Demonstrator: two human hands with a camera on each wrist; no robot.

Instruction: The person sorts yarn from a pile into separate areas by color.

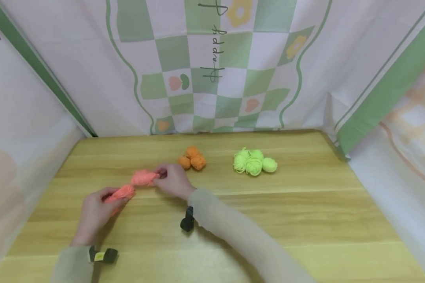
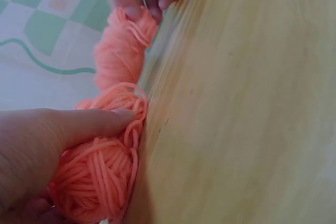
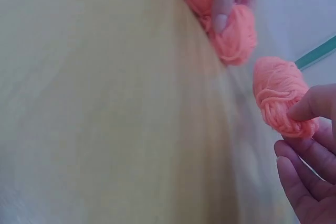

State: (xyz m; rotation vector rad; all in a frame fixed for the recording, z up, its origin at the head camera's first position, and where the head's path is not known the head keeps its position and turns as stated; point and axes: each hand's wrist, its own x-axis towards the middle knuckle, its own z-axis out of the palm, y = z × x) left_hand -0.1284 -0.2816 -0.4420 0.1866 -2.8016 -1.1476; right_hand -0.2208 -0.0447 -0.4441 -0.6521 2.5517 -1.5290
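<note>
At the left of the table, my left hand (image 1: pixel 93 212) grips coral-pink yarn (image 1: pixel 123 192), its thumb pressed across the top. In the left wrist view this yarn shows as two lumps, a wound ball (image 2: pixel 97 182) below the thumb and looser strands above it; whether they are separate balls I cannot tell. My right hand (image 1: pixel 174 180) pinches the end of another coral yarn ball (image 1: pixel 143 178) between thumb and fingers. That ball (image 3: pixel 281 95) lies close to the left hand's yarn; in the right wrist view a small gap separates them.
A cluster of orange yarn balls (image 1: pixel 194 159) sits just beyond the right hand. Farther right stands a group of lime-green yarn balls (image 1: pixel 254 162). The wooden table (image 1: pixel 287 224) ends at a checked cloth backdrop (image 1: pixel 205 94), with cloth walls on both sides.
</note>
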